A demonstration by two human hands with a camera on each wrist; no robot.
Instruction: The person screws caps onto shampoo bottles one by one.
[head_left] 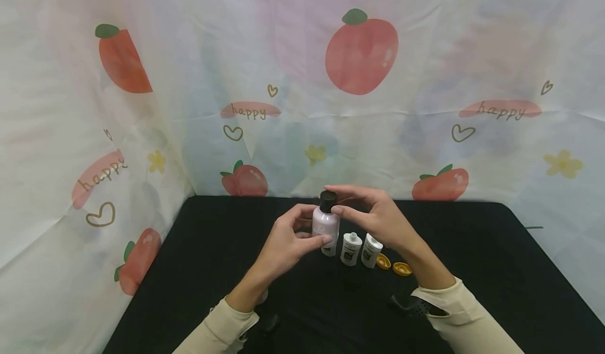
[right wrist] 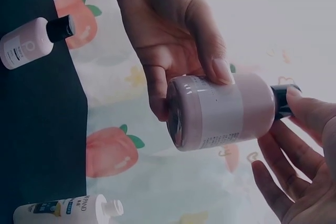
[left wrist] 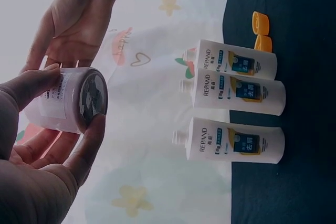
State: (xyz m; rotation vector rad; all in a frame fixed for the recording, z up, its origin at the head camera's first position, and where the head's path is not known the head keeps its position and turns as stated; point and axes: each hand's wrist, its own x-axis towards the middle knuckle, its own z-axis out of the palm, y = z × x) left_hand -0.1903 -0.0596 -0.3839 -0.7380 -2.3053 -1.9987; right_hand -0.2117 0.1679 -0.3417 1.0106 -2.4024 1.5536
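Note:
A pink bottle (head_left: 325, 224) with a black cap (head_left: 327, 200) is raised above the table. My left hand (head_left: 283, 241) grips its body, thumb in front and fingers behind. At the top, my right hand (head_left: 380, 216) pinches the black cap between thumb and fingers. In the left wrist view the dark base of the pink bottle (left wrist: 68, 100) shows. Three white REPAND bottles (left wrist: 236, 140) stand on the table with bare nozzles. In the head view, one of them is partly hidden behind the held bottle.
Two yellow flip caps (head_left: 402, 269) lie beside the white bottles. Another pink bottle (right wrist: 26, 43) with a black cap stands on the table in the right wrist view. The black table (head_left: 227, 228) meets a patterned curtain (head_left: 302, 81) at its back and left.

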